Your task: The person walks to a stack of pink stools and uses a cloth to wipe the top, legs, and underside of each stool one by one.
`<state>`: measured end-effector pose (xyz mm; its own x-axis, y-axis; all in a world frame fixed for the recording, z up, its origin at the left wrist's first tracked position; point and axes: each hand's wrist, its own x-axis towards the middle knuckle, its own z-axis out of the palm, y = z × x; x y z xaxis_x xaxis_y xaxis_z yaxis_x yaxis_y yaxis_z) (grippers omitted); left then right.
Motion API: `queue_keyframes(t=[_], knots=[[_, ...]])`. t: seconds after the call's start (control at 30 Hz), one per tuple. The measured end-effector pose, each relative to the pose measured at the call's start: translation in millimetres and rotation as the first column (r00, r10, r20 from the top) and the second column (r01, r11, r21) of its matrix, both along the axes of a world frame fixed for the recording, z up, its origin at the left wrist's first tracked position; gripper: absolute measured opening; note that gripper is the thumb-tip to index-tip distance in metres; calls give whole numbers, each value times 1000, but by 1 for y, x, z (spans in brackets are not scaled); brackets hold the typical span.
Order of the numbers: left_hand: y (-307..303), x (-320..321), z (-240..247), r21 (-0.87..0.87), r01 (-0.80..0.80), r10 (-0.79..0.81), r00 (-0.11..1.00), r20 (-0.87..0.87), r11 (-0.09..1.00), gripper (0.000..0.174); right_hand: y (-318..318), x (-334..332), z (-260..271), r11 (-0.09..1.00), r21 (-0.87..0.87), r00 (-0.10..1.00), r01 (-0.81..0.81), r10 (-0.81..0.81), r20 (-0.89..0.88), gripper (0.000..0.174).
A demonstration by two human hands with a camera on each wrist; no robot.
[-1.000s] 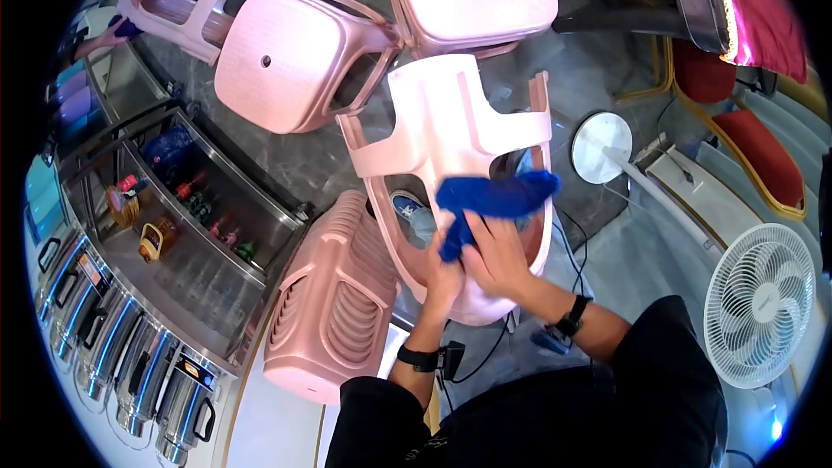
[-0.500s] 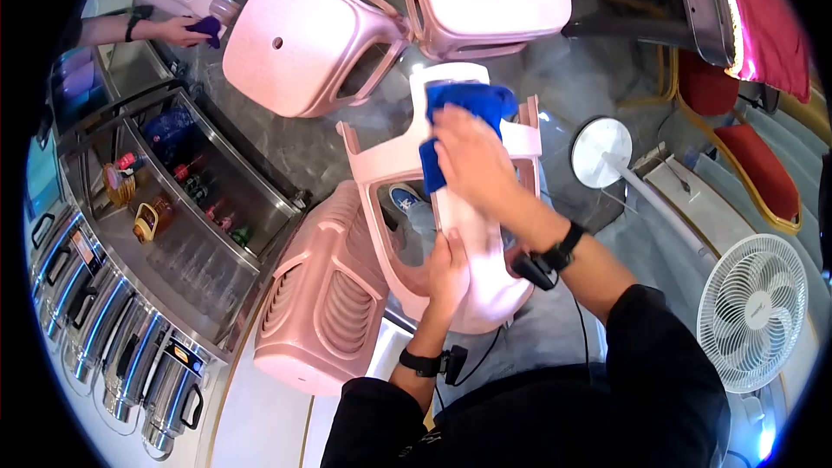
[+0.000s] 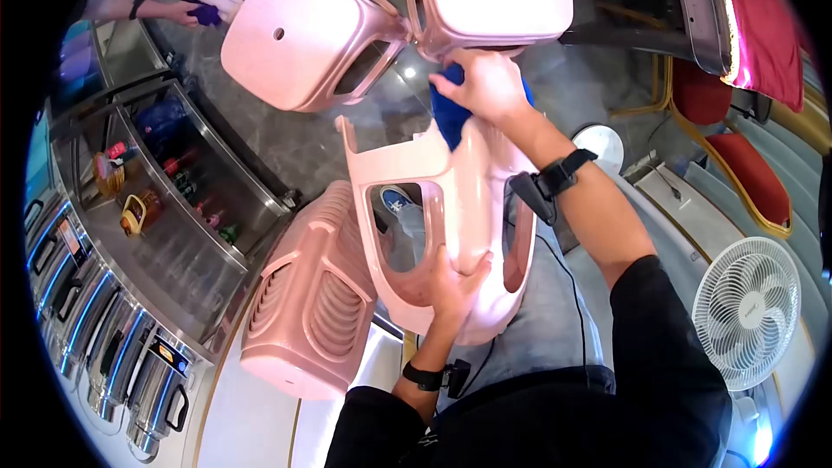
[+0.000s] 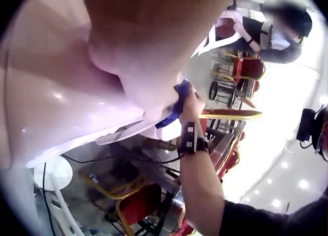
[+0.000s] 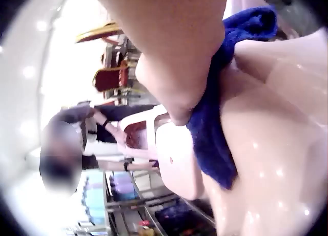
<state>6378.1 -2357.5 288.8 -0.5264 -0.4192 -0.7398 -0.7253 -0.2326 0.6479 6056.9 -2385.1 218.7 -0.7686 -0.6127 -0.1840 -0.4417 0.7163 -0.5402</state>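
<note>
A pink plastic stool (image 3: 472, 208) lies tipped over in front of me, legs pointing away. My left hand (image 3: 455, 286) grips the near part of its leg panel, thumb and fingers spread across it. In the left wrist view that hand fills the foreground against the glossy plastic. My right hand (image 3: 485, 87) holds a blue cloth (image 3: 451, 113) around the far end of the same leg. Seen from the right wrist, the cloth (image 5: 212, 138) drapes over the leg's edge, bunched under the fingers.
Two upright pink stools (image 3: 282, 39) stand beyond, and a stack of pink stools (image 3: 312, 303) lies at left. Another person's hand (image 3: 182, 13) holds a dark cloth by a stool. A metal cart (image 3: 173, 251) with bottles stands left, a white fan (image 3: 750, 312) right.
My right hand has carried the cloth from the near part of the stool out to the leg's far end. My left hand has left the cloth and now holds the leg panel.
</note>
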Motion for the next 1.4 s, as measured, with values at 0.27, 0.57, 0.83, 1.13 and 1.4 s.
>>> queue_keyframes(t=[0.27,0.57,0.83,1.13,1.4], knots=[[-12,7,2,-58,-150,149,989,-5,987,44,23,54,-31,529,-305,563,792,-438,701,31],[-45,38,20,-140,-155,157,988,3,978,45,45,93,14,906,-398,946,148,-13,323,47],[-95,55,51,19,-113,113,994,0,993,35,85,8,-13,887,-237,299,-397,369,880,57],[-84,55,43,49,-123,114,982,147,991,32,6,65,52,949,-244,762,-199,306,570,58],[-114,107,40,30,-136,134,989,64,990,35,91,33,-1,765,-238,516,-599,595,616,64]])
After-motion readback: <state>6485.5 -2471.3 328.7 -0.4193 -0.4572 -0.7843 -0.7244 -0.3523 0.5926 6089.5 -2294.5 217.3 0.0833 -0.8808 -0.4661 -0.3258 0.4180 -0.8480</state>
